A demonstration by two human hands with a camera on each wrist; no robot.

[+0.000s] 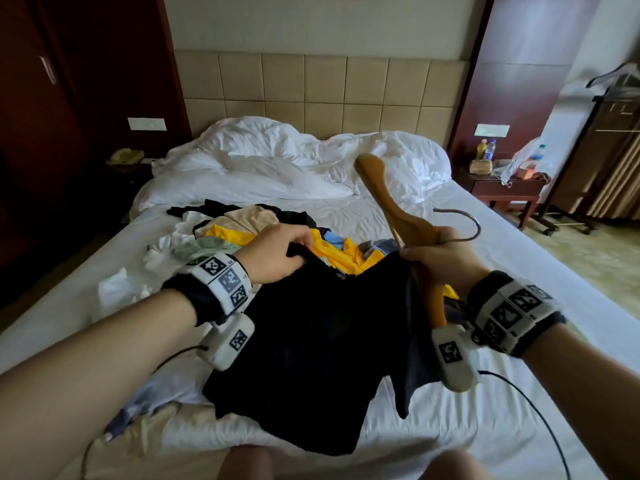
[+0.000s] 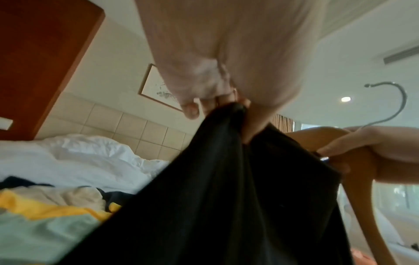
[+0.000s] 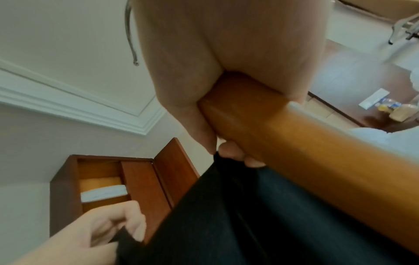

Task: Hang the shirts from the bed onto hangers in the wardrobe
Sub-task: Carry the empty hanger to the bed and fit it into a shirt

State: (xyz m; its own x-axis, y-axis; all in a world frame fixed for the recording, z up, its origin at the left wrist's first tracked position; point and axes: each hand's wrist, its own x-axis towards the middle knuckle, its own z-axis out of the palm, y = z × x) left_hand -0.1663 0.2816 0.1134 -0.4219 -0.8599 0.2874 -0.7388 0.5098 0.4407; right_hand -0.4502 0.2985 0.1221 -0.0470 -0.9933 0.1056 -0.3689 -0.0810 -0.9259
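Observation:
A black shirt [image 1: 311, 344] hangs above the near part of the bed, lifted by both hands. My left hand [image 1: 280, 252] grips its upper left edge; the left wrist view shows the fingers [image 2: 217, 100] bunched round the black shirt [image 2: 226, 197]. My right hand [image 1: 440, 254] grips a wooden hanger [image 1: 384, 192] by its middle, the metal hook [image 1: 467, 223] pointing right, and also pinches the shirt's upper right edge. In the right wrist view the wooden hanger [image 3: 294, 143] runs through the fist above the black shirt [image 3: 249, 215]. The open wardrobe [image 3: 122, 181] shows there too.
A heap of other clothes [image 1: 249, 233], yellow, beige, white and pale green, lies mid-bed behind the hands. A crumpled white duvet [image 1: 294, 157] covers the head of the bed [image 1: 519, 271]. A nightstand [image 1: 505, 188] with bottles stands at right, beside a clothes rack [image 1: 609, 133].

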